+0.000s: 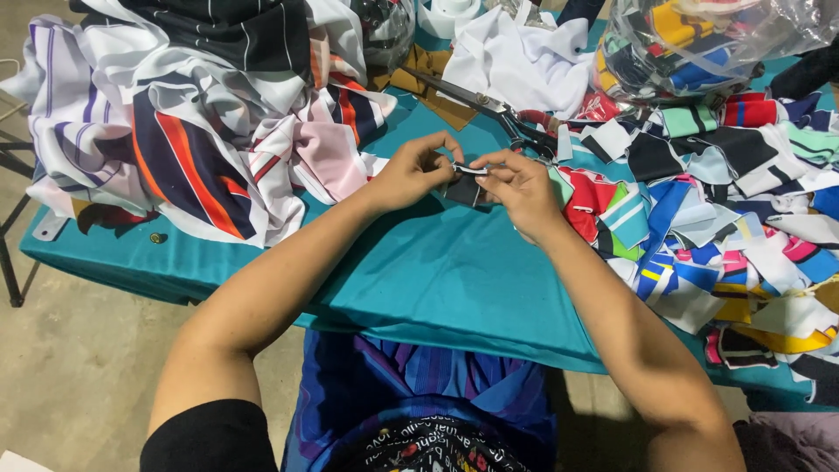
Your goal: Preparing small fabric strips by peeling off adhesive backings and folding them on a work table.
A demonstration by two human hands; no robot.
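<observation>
Dark fabric piece (463, 185) sits pinched between both hands over the teal tablecloth (437, 271): left hand (415, 170) grips it from nine o'clock, right hand (520, 188) from three o'clock. Scissors (489, 109) lie just beyond, at twelve o'clock.

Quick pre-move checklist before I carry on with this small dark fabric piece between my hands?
1. Both hands on the small dark fabric piece: ok; left hand and right hand pinch it.
2. Piece over bare teal table cover: ok.
3. Scissors off the hands: ok, lying behind.
4. Scissor blades shut: cannot tell.
5. Cut scraps pile apart from the right hand: not ok, touching.
</observation>
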